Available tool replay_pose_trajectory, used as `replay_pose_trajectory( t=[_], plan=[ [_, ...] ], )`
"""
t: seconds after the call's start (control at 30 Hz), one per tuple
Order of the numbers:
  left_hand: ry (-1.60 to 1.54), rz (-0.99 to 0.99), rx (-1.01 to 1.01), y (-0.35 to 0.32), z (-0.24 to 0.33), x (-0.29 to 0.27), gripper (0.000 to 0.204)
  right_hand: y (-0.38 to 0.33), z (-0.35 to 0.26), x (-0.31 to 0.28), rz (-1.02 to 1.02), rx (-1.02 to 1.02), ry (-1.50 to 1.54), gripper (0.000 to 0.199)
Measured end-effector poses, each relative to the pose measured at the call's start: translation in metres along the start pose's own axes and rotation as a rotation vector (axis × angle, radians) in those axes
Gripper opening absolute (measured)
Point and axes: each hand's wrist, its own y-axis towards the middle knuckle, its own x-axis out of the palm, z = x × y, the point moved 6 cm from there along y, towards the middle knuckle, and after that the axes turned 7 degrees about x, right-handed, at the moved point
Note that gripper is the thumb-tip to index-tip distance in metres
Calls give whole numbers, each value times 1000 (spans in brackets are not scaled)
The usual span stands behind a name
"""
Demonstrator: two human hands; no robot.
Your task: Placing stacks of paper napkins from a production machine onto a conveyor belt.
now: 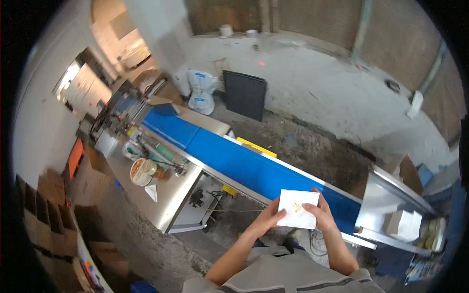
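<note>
A white packet (288,222) with a small gold mark on its face is held up in front of the person's body, above the near edge of the blue belt (229,156) and toward that belt's right end. The left hand (266,219) pinches its left edge, thumb in front and the fingers mostly hidden behind. The right hand (324,218) pinches the right edge, its thumb lying across the face near the gold mark. Whether the packet is sealed, I cannot tell.

Past the belt's right end, a metal tray (369,207) carries a white box (404,224) near its right edge. To the left of the belt, the worktop (168,207) carries a round tub (140,172) and a scrap of white paper (151,193), both toward its left edge.

As I judge it, the main risk is a drop: the packet has only thumbs and fingers at its sides, so if one hand loosened it could tip and slide off the belt's near edge to the floor (190,254), which looks dirty. Squeezing inward could bow or crease it, and the right thumb could smudge the gold mark. A loose cable (317,244) hangs below the right hand and might catch a foot.
</note>
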Motion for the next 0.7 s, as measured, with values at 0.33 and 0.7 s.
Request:
replay_pose_trajectory(
  t=[0.33, 0.7],
  plan=[
    [26, 206, 351, -119, 89, -164, 79, 61, 50, 219, -334, 158, -42, 101],
    [-146, 784, 397, -192, 97, -359, 65, 239, 39, 421, -416, 50, -79, 61]
  ],
)
